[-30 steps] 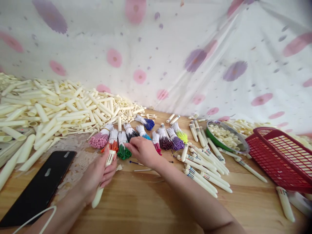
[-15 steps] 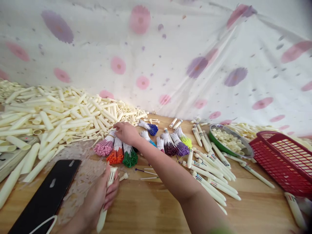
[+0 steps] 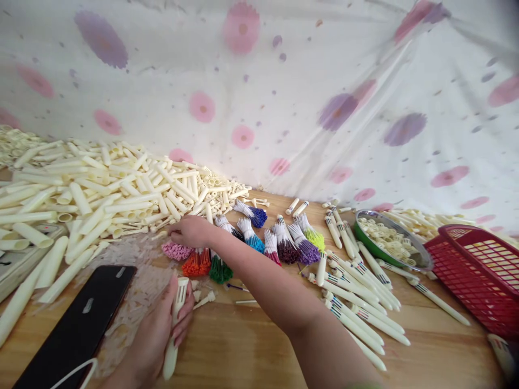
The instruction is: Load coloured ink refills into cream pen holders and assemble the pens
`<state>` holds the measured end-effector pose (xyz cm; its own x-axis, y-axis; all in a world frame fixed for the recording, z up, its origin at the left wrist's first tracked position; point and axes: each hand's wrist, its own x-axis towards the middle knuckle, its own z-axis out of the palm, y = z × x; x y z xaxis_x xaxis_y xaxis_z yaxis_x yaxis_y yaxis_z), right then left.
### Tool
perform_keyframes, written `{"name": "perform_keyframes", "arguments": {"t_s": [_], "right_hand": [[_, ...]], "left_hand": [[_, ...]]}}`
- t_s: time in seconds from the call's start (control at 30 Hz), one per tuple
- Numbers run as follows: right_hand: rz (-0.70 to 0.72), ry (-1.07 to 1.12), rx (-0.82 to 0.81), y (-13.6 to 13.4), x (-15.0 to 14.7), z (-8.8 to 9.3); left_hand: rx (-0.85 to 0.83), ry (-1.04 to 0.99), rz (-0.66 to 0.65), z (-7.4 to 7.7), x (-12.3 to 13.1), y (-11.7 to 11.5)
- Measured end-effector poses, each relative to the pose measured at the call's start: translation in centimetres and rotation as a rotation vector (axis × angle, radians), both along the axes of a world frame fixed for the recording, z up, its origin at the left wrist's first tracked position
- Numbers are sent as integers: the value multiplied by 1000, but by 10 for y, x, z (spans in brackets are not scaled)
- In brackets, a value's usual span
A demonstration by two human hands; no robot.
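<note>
My left hand (image 3: 162, 329) is closed round a cream pen barrel (image 3: 175, 324), its slotted end pointing away from me, near the table's front edge. My right hand (image 3: 190, 231) reaches across to the left and rests, fingers pinched, on top of the pink refill bundle (image 3: 177, 251). Beside that bundle lie orange (image 3: 197, 263) and green (image 3: 220, 270) bundles, then black, blue, red and purple ones (image 3: 305, 248) in a fan. What the right fingers hold, if anything, is hidden.
A big heap of cream barrels (image 3: 89, 189) fills the left. A black phone (image 3: 77, 324) with a white cable lies at front left. Assembled pens (image 3: 357, 302) lie to the right, beside a green bowl (image 3: 389, 246) of small parts and a red basket (image 3: 478, 270). A flowered sheet hangs behind.
My right hand has moved left from the green bundle, past the orange one, onto the pink bundle. My left hand with the barrel has slid slightly nearer to me.
</note>
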<state>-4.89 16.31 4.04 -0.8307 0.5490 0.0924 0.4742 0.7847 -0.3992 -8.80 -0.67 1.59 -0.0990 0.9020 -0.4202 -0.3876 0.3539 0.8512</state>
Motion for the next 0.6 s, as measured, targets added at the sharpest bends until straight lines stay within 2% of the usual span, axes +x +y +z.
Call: {"name": "perform_keyframes", "arguments": {"t_s": [0.13,0.27,0.33,0.43,0.6], "right_hand": [[-142,94,-18,21,39,3],[-456,137,-23,50,85,2],[-558,136,-31,59,102,0],[-607,134,-49,65,112,-4],[-562,119,-70,62,101,-11]], "left_hand": [[-22,26,-46,-3,1,-3],[-73,43,-102,-9,5,-4],[-72,38,-97,-13,6,-4],[-82,54,-104,-17,6,-1],[-106,49,-66,-14,5,-1]]}}
